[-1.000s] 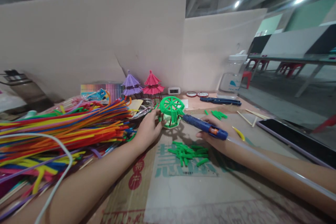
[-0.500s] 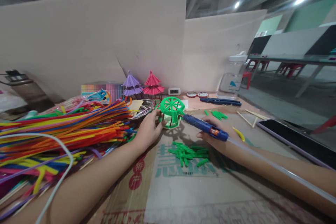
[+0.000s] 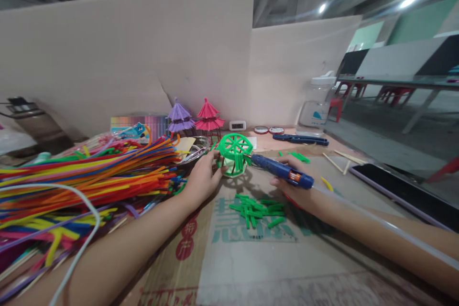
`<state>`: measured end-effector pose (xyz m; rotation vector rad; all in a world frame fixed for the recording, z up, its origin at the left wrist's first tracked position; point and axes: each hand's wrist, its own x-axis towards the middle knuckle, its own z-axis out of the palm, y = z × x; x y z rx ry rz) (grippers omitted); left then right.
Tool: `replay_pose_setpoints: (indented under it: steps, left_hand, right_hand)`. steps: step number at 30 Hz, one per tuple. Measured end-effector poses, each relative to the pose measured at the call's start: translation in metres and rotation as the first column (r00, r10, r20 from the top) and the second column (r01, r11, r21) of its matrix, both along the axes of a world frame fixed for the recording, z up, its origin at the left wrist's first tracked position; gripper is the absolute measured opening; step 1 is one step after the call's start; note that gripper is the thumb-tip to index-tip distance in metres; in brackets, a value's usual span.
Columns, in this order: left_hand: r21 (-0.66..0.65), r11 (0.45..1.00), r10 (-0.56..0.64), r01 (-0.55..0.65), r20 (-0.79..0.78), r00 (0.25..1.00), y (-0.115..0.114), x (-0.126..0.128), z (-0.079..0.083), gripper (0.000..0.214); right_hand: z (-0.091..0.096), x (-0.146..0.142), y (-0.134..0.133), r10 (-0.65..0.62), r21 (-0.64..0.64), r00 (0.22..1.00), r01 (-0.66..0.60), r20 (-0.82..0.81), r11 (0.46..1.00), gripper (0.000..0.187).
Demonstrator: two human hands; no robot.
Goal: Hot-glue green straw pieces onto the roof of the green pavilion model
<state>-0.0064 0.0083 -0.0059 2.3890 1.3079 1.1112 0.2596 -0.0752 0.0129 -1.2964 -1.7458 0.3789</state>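
A small green pavilion-like frame (image 3: pixel 235 146), with a spoked top ring over posts and a pale base, stands on the cardboard. My left hand (image 3: pixel 205 172) is closed on its left side, fingertips partly hidden behind it. In my right hand (image 3: pixel 294 181) is a blue hot glue gun (image 3: pixel 281 170), a clear glue stick (image 3: pixel 373 222) trailing from its back end. The gun's nozzle points left, at or very near the right edge of the green frame; I cannot tell whether they touch. Cut green pipe cleaner pieces (image 3: pixel 256 209) lie in a pile just below.
Bundled colourful pipe cleaners (image 3: pixel 89 167) fill the left side. Purple (image 3: pixel 180 117) and pink (image 3: pixel 208 115) model pavilions stand behind, beside a small clock (image 3: pixel 237 125). At right are a plastic bottle (image 3: pixel 315 107), dark blue pliers-like tool (image 3: pixel 300 139) and phone (image 3: pixel 405 193).
The glue gun and my right hand have shifted very slightly right and down. A bit of red now shows under the right hand. My left hand keeps its hold.
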Motion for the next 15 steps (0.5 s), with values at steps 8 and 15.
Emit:
replay_pose_setpoints:
  steps: [8, 15]
  left_hand:
    - [-0.143, 0.986, -0.076, 0.089, 0.093, 0.993, -0.002, 0.000, 0.001, 0.022]
    - [-0.165, 0.980, -0.091, 0.108, 0.109, 0.990, 0.001, 0.000, 0.000, 0.018]
  right_hand:
    - [0.017, 0.006, 0.014, 0.090, -0.107, 0.933, -0.135, -0.348, 0.985, 0.034]
    - [0.045, 0.025, 0.099, -0.086, -0.203, 0.996, 0.082, -0.008, 0.976, 0.029]
